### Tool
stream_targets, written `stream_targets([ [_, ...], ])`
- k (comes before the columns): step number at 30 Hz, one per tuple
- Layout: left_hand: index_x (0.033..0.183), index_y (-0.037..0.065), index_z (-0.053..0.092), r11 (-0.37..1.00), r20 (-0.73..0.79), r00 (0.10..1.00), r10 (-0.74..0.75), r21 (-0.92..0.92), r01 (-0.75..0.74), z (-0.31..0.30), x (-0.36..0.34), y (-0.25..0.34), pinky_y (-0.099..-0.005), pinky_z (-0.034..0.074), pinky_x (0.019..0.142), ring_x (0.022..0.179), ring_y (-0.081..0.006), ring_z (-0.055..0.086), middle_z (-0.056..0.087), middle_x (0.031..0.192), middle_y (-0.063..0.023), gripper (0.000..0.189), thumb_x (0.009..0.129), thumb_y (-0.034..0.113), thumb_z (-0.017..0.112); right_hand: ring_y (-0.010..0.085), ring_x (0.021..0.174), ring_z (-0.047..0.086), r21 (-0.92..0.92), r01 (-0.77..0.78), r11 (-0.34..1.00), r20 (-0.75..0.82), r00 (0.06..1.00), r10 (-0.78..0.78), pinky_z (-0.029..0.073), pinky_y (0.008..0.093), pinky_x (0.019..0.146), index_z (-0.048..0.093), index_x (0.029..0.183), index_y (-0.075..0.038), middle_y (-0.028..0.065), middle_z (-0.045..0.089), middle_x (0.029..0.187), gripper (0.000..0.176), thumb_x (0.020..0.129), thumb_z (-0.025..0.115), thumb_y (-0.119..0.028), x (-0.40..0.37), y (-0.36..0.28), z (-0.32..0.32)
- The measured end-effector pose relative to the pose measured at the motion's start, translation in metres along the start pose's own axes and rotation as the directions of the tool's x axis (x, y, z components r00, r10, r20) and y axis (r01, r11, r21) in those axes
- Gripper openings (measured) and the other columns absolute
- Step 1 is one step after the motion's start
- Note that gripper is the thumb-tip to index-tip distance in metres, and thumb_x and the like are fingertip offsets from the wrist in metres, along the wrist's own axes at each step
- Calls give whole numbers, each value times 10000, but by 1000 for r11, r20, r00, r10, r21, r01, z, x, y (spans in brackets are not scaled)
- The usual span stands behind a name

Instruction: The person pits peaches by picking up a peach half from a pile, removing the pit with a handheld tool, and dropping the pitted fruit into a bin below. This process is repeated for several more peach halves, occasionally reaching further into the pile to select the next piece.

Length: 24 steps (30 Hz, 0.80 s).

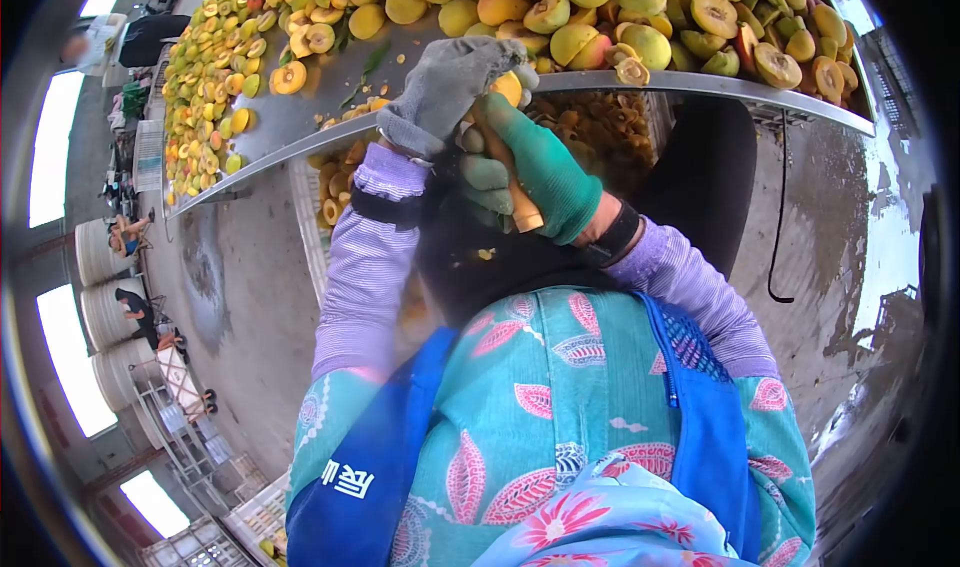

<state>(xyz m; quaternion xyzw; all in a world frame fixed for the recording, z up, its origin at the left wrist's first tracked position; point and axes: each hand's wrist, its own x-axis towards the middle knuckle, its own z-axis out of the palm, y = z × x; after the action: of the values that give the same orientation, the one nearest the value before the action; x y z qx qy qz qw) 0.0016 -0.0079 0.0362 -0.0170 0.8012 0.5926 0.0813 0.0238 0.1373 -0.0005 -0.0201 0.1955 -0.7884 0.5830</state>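
Note:
My left hand (445,92), in a grey glove, is closed around a yellow fruit piece (508,89) above the near edge of the metal table. A green glove covers my right hand (535,172), whose fingers wrap round a tan wooden handle (524,210). The handle's upper end meets the fruit between both hands; any blade there is hidden. Just beyond my hands, yellow-green fruit (640,47), some of it cut in half, is heaped on the table.
The metal table rim (290,147) curves across the view. Below it stand containers of cut fruit pieces (600,127) and fruit halves (335,182). A dark hooked rod (778,217) hangs at right. People and large pale tubs (105,307) are at far left.

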Motion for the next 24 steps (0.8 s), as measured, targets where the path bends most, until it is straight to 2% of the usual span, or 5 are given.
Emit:
stream_targets([
  [7, 1040, 6, 613, 406, -349, 914, -208, -881, -244, 6, -34, -20, -335, 533, 764, 848, -235, 642, 670, 941, -118, 370, 992, 304, 398, 75, 429, 371, 254, -217, 943, 448, 890, 84, 314, 246, 444, 513, 881, -162, -87, 383, 559, 403, 992, 361, -518, 10, -9, 4],
  [10, 1122, 34, 628, 813, -681, 709, -182, -510, -281, -43, -98, -69, -351, 509, 816, 943, -258, 643, 671, 1021, -122, 309, 887, 235, 614, 78, 432, 389, 230, -250, 941, 393, 908, 145, 348, 260, 435, 502, 877, -152, -62, 403, 565, 387, 987, 394, -507, -2, -18, -20],
  [11, 1060, 13, 630, 967, -710, 701, -70, 124, 222, -74, -115, -78, -381, 509, 817, 908, -293, 641, 666, 998, -143, 362, 846, 305, 651, 81, 433, 395, 205, -234, 950, 343, 927, 154, 358, 263, 435, 500, 875, -149, -55, 408, 567, 387, 983, 405, -509, -1, -24, -30],
  [13, 989, -3, 637, 537, -664, 747, 1, 631, 560, -121, -123, -79, -415, 498, 827, 887, -342, 631, 657, 983, -174, 420, 802, 369, 683, 87, 436, 411, 313, -266, 912, 13, 961, 275, 363, 264, 421, 495, 875, -144, -42, 417, 570, 390, 970, 433, -517, 4, -20, -46],
  [24, 1213, 35, 565, 511, -494, 857, -146, 704, 493, -184, 91, -83, -363, 483, 929, 1093, -295, 606, 606, 1207, -193, 606, 707, 307, 757, 91, 435, 400, -355, 33, 934, -361, 917, -170, 343, 242, 385, 502, 863, -112, -23, 441, 592, 402, 957, 478, -503, 0, -32, -17],
])
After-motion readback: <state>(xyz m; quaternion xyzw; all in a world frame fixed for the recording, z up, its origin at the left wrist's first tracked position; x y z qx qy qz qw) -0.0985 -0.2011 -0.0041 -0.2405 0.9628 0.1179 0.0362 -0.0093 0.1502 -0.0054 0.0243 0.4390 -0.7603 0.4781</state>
